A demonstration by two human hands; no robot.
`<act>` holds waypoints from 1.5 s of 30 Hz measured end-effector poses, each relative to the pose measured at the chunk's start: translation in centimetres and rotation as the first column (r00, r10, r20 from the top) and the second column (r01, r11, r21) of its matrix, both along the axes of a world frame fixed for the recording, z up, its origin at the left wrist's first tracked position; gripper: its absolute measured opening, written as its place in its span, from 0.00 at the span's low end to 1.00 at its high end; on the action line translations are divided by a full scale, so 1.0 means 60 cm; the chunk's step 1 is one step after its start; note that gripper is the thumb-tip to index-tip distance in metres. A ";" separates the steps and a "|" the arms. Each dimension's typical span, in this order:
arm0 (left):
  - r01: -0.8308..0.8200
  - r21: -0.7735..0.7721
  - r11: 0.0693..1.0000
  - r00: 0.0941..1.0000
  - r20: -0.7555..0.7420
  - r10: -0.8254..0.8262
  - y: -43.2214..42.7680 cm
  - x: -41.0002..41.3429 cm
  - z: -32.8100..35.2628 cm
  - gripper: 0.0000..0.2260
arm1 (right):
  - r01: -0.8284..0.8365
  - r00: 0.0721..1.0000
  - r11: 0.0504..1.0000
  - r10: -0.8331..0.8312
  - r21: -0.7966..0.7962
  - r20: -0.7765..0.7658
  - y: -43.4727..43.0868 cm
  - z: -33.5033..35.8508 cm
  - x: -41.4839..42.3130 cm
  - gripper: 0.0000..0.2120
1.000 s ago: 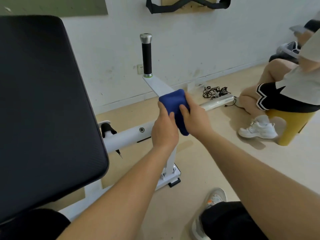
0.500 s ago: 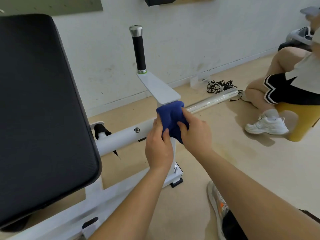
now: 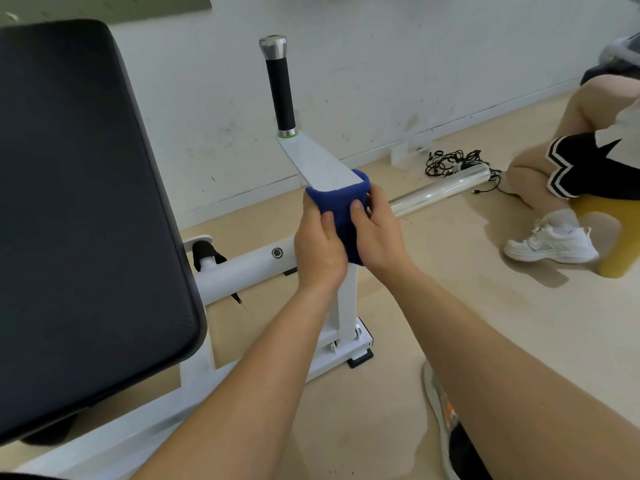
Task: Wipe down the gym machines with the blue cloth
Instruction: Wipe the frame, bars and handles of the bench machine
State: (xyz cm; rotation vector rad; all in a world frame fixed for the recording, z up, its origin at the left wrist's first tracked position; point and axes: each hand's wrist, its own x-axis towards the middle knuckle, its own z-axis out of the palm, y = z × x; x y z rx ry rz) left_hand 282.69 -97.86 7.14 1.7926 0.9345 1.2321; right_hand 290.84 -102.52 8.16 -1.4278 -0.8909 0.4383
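L hand (image 3: pixel 320 247): your fingers curl round the blue cloth (image 3: pixel 337 199) from the left, w/ the thumb pressed flat on its front.
R hand (image 3: pixel 377 233): same grip from the right, thumb on the cloth's front, other fingers wrapped round behind.
Cloth pos: wrapped round the top of the white post (image 3: pixel 346 299), right where the flat white plate (image 3: pixel 315 164) meets it. Its lower end hangs between your palms.
Edges: the plate's near edge sits just above the cloth's top. The black pad (image 3: pixel 86 202) edge is near your L forearm. The white tube (image 3: pixel 249 268) runs from the post toward the pad, just beside your L hand.
Room: bare floor (image 3: pixel 467 254) to the R of the post. The chrome bar (image 3: pixel 443 190) sticks out behind your R hand. The seated person (image 3: pixel 581 161) & yellow stool (image 3: pixel 620 233) are well apart, far R.
Hidden: both hands' fingertips are behind the cloth/post, so can't tell how they lie. The post top is under the cloth. The pad is cut off at L & bottom, and the seated person at the frame edge. The cable tangle (image 3: pixel 450 162) by the wall is too small to sort out.
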 end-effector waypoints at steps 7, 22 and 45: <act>-0.263 0.112 0.958 0.964 -0.012 0.266 0.014 -0.015 -0.022 0.05 | 0.091 0.985 0.990 -0.073 -0.109 0.155 0.003 -0.031 -0.001 0.14; -0.046 0.033 0.998 0.998 0.050 0.045 -0.006 0.029 -0.007 0.21 | 0.060 0.987 0.998 -0.057 -0.016 0.148 0.003 -0.019 0.000 0.17; -0.054 0.039 0.998 0.989 -0.134 0.059 0.004 0.018 -0.062 0.25 | 0.102 0.964 0.992 -0.080 -0.073 0.253 0.026 -0.082 0.011 0.12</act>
